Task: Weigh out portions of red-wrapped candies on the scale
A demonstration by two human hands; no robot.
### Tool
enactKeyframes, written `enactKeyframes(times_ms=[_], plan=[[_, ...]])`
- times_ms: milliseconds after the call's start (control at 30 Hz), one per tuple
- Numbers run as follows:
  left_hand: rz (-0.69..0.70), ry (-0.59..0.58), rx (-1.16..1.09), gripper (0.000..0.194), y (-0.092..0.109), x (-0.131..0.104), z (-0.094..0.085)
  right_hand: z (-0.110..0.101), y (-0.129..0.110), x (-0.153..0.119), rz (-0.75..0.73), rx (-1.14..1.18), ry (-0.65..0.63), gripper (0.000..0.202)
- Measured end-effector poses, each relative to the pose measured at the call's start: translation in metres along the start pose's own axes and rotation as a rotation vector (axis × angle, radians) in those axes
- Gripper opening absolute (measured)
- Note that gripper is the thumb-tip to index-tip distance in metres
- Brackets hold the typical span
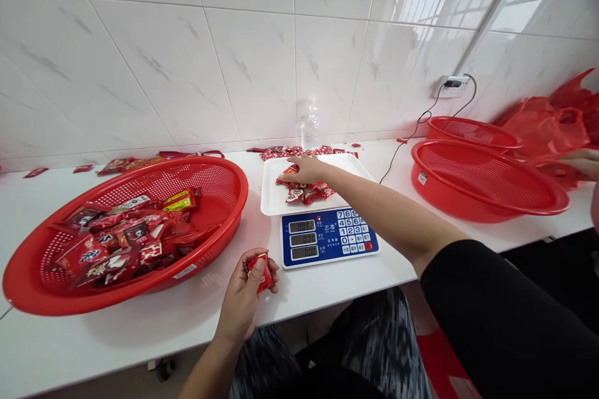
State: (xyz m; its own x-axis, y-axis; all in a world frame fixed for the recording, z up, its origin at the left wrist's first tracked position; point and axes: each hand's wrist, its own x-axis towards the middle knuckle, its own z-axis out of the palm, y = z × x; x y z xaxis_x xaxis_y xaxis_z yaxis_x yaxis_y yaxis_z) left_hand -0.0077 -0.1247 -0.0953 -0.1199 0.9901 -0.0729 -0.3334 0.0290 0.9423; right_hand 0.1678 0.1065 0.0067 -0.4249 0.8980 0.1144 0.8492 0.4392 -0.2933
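My left hand [248,293] is closed around a small red packet [262,271] at the table's front edge, left of the digital scale [331,240]. Palm down, my right hand [302,171] reaches over the scale's white tray [272,199], its fingers spread on a pile of small red packets [311,193]; whether it grips one cannot be made out. On the left, a red oval basket [224,199] holds several red packets and a yellow one [178,201].
Red baskets [468,199] sit at the right, with red plastic bags [543,124] behind. A clear bottle [309,128] stands near the wall, among loose packets [119,165]. A black cable [400,148] runs to a socket [452,86]. Another person's hand [583,163] shows far right.
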Motion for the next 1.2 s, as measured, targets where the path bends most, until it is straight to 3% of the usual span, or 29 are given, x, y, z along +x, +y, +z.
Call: enactKeyframes(times_ms=[133, 367, 533, 700, 833, 933, 1067, 1200], plan=[[0.007, -0.010, 0.006, 0.034, -0.001, 0.001, -0.001, 0.007, -0.007, 0.010, 0.051, -0.030, -0.073, 0.071], [0.006, -0.014, 0.026, 0.032, 0.001, 0.000, 0.000, 0.015, -0.012, 0.005, -0.007, -0.077, 0.055, 0.033], [0.008, 0.010, 0.047, 0.036, 0.001, 0.002, 0.000, 0.008, -0.011, 0.006, -0.038, -0.042, 0.147, 0.026], [0.005, 0.061, 0.054, 0.045, 0.001, 0.010, -0.002, -0.014, 0.004, 0.014, 0.076, 0.023, 0.317, 0.028], [-0.010, 0.071, 0.064, 0.048, 0.003, 0.014, -0.003, -0.043, 0.041, 0.010, 0.217, 0.081, 0.467, 0.031], [-0.012, 0.073, 0.085, 0.048, 0.002, 0.014, -0.005, -0.072, 0.084, -0.013, 0.320, 0.101, 0.569, 0.032], [-0.006, 0.052, 0.087, 0.046, -0.001, 0.014, -0.006, -0.104, 0.152, -0.074, 0.454, 0.061, 0.676, 0.034], [0.007, 0.035, 0.091, 0.044, -0.003, 0.013, -0.005, -0.114, 0.211, -0.142, 0.549, -0.011, 0.678, 0.026]])
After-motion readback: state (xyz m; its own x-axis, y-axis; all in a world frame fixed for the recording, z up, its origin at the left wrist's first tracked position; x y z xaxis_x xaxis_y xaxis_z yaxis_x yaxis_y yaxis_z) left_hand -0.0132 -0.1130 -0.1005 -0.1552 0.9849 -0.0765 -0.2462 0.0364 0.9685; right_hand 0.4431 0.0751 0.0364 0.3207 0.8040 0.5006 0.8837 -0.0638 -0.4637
